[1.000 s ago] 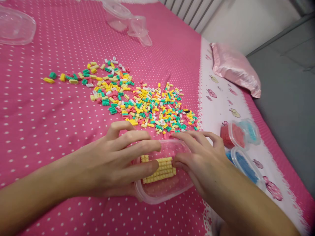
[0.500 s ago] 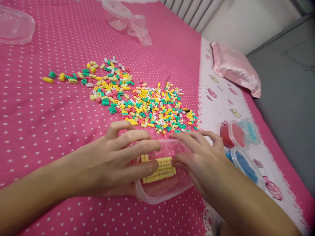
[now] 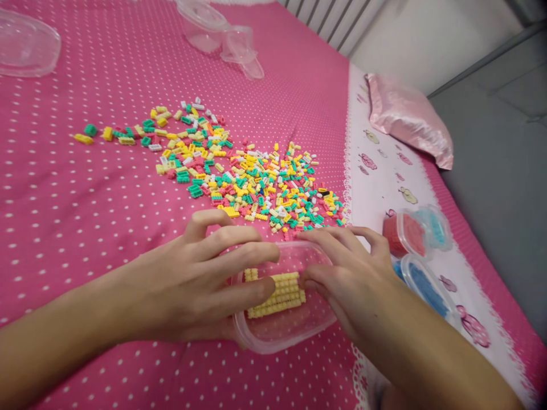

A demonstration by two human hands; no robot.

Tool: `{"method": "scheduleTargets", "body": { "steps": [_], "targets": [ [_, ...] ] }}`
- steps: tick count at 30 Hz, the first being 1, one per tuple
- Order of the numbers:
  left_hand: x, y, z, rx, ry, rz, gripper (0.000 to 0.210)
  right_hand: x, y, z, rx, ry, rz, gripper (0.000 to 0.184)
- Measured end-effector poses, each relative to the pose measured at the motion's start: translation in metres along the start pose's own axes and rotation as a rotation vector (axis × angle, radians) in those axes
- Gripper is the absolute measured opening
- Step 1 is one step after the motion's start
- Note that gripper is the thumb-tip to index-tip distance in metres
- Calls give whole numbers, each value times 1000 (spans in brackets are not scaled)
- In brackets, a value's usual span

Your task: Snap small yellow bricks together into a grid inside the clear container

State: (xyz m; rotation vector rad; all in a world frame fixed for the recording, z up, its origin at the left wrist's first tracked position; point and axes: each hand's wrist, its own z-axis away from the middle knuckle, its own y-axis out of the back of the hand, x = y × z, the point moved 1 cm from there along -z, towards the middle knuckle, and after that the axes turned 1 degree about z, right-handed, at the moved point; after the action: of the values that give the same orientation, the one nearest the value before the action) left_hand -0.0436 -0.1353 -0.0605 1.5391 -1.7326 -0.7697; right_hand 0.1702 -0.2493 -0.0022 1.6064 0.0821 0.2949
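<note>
A clear plastic container point(image 3: 282, 344) sits on the bedspread in front of me, with pale yellow toy bricks point(image 3: 284, 293) packed in rows inside it. My left hand point(image 3: 226, 267) reaches over the container's left rim; its thumb lies low along the outer wall and the index finger rests over the bricks. The other left fingers are bent and spread above the far left rim. At the right end of the rows, the thumb and a finger of my right hand point(image 3: 346, 267) are pinched together against the bricks. Its remaining fingers curl over the far right rim.
Loose toy bricks point(image 3: 256, 182) in several colours lie heaped beyond the container. Lidded tubs of red point(image 3: 405, 233) and blue point(image 3: 427, 287) pieces stand at right. Clear containers point(image 3: 205, 28) and another clear tub point(image 3: 28, 45) lie farther back. A pink pillow point(image 3: 405, 119) rests near the wall.
</note>
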Motion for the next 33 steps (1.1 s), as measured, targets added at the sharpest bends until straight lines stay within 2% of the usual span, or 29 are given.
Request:
{"method": "scheduleTargets", "body": {
  "steps": [10, 21, 24, 27, 29, 31, 33],
  "targets": [
    [1, 0, 0, 1, 1, 10, 28, 1, -1, 0, -8, 8, 4, 13],
    [1, 1, 1, 0, 0, 3, 27, -2, 0, 0, 53, -5, 7, 14],
    [1, 1, 0, 3, 2, 11, 26, 6, 11, 4, 60, -2, 3, 19],
    [1, 2, 0, 20, 3, 17, 24, 25, 32, 8, 81, 40, -79, 21],
    [1, 2, -1, 9, 21, 25, 25, 43, 43, 8, 99, -20, -161, 25],
    [1, 2, -1, -4, 52, 33, 30, 61, 44, 5, 222, -196, -200, 24],
    [0, 1, 0, 14, 75, 43, 33, 78, 33, -1, 332, -423, -225, 22]
  ]
}}
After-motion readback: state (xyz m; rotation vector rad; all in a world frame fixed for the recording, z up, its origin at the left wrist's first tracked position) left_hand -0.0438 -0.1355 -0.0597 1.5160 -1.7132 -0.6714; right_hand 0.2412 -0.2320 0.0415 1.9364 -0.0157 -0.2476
